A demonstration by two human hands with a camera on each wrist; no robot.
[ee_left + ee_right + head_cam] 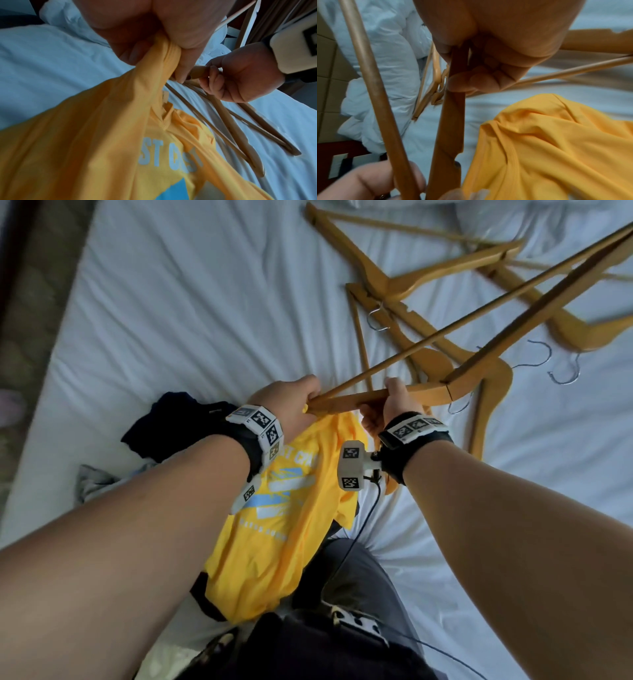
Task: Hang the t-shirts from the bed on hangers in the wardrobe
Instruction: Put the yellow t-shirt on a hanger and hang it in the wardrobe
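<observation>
Left hand (291, 402) bunching yellow t-shirt (274, 542) collar at wooden hanger (445, 354) tip, right hand (387, 405) clasped round hanger arm, shirt draped toward 6 o'clock over bed (188, 302), spare hangers (394, 278) at 1 o'clock

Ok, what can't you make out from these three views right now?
- Held hanger's hook: not visible in any view.
- Left hand's fingertips: head view, hidden behind the hand.
- Yellow t-shirt's print: letters covered by folds, left wrist view.
- Wardrobe: not in view.
</observation>
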